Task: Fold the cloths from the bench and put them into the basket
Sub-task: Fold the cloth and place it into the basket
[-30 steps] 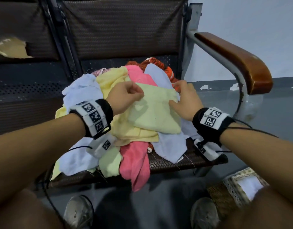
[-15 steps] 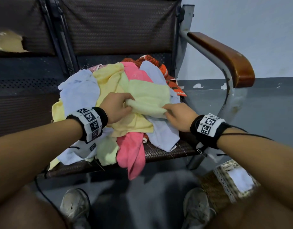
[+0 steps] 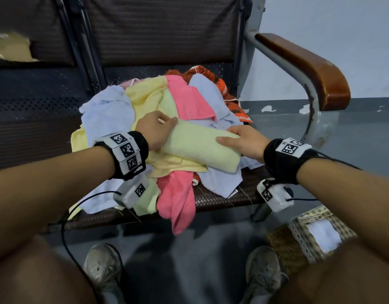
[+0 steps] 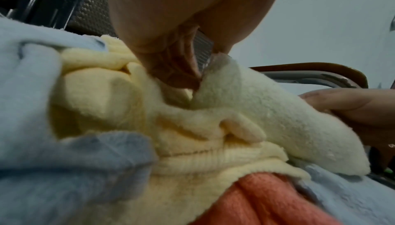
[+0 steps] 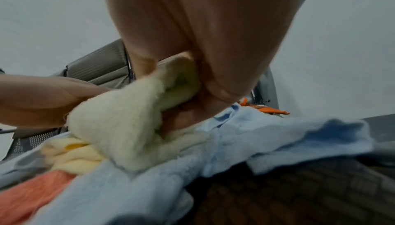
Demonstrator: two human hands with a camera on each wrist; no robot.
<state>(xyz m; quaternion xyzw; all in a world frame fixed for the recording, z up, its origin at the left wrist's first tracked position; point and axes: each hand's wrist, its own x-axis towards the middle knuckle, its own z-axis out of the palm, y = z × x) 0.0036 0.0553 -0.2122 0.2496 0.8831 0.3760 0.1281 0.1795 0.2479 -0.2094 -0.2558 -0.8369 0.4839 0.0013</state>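
**Q:** Which step of the task is in hand?

**A:** The fold. A person's left hand (image 3: 155, 130) and right hand (image 3: 244, 142) each pinch one end of a pale green cloth (image 3: 200, 147), which lies doubled into a long band on top of the heap of cloths (image 3: 178, 189) on the table (image 3: 246, 191). The wrist views show fingers and thumb curled round the fabric at both ends. Pink, blue and yellow pieces lie loose beneath it, untouched.

**Q:** And how far along does the job appear?

**A:** Early, by the look of it. Most of the pile is unfolded, while the basket (image 3: 283, 246) stands on the floor by the person's right knee, well apart from the heap, with something white inside.

**Q:** What does the next move call for?

**A:** Likely one more fold, bringing one end over to the other, then a carry down and to the right into the basket. The grasp must hold all layers together, since soft terry could slip open on the way.
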